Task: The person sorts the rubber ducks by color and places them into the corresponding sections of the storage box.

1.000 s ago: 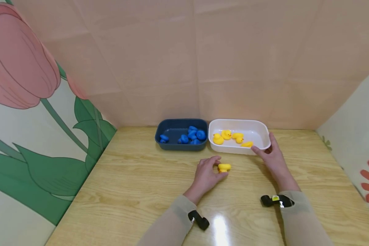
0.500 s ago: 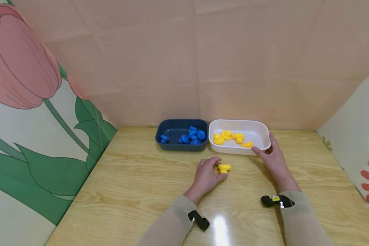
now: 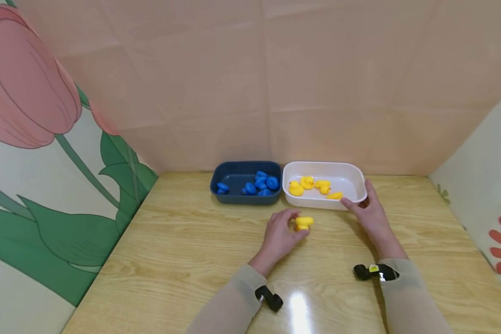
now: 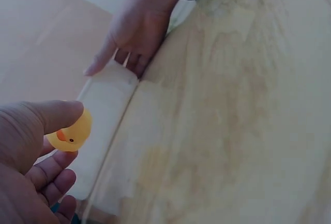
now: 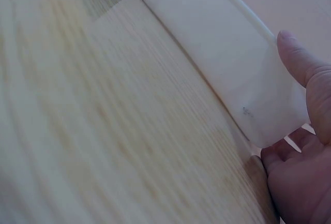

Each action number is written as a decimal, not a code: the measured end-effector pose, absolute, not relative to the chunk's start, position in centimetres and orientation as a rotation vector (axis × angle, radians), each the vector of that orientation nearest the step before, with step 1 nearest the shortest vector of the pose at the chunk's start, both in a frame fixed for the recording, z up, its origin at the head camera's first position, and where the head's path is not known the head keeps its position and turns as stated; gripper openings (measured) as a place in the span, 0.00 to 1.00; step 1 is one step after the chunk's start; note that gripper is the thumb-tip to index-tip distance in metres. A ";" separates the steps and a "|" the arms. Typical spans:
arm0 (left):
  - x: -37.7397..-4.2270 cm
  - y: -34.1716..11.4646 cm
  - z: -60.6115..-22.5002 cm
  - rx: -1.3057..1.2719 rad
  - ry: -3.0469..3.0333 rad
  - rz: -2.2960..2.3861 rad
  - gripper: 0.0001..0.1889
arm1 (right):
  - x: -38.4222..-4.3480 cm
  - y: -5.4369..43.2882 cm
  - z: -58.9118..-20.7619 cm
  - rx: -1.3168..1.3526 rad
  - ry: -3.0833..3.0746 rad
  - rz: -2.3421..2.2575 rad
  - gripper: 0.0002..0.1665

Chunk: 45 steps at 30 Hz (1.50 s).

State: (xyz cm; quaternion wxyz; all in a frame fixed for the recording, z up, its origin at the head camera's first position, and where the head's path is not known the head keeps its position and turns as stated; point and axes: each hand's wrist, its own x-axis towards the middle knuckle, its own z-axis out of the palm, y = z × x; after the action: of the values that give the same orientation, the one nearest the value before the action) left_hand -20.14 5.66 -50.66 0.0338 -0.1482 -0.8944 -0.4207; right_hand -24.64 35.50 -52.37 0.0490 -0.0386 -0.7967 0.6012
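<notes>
My left hand pinches a yellow rubber duck between thumb and fingers, over the table in front of the white bin. In the left wrist view the duck shows its orange beak and one eye; it looks turned upside down in the head view. At the white bin's front right corner, my right hand grips the bin, thumb at the rim and fingers along the outer side. Several yellow ducks lie inside that bin, some upright and some tipped over.
Directly left of the white bin stands a dark blue bin with several blue toys, most of them at its right end. Behind both bins rises a pinkish cloth backdrop. The wooden table stretches out in front.
The left hand has risen slightly with the duck, shifting a little toward the bins. The right hand has stayed at the white bin's corner.
</notes>
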 end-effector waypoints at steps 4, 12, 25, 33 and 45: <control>-20.2 5.5 -49.8 -0.408 -2.732 -1.314 0.29 | -24.8 35.5 -52.5 -0.126 -2.432 1.833 0.69; -20.5 5.2 -48.1 -0.403 -2.676 -1.318 0.29 | -24.7 35.6 -52.4 -0.127 -2.434 1.838 0.69; -21.9 6.4 -45.7 -0.467 -2.596 -1.195 0.29 | -24.4 35.5 -52.3 -0.132 -2.426 1.832 0.70; -23.3 7.6 -44.8 -0.426 -2.596 -1.154 0.29 | -24.3 35.5 -52.3 -0.138 -2.438 1.826 0.70; -25.6 9.2 -44.4 -0.399 -2.628 -1.088 0.29 | -24.1 35.5 -52.4 -0.133 -2.431 1.809 0.69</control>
State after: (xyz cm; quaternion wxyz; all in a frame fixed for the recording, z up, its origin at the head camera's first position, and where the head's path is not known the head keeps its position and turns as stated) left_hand -25.58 9.17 -44.43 0.1340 -0.1377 -0.9067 -0.3755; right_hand -24.09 35.50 -52.39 0.0541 -0.0437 -0.8003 0.5956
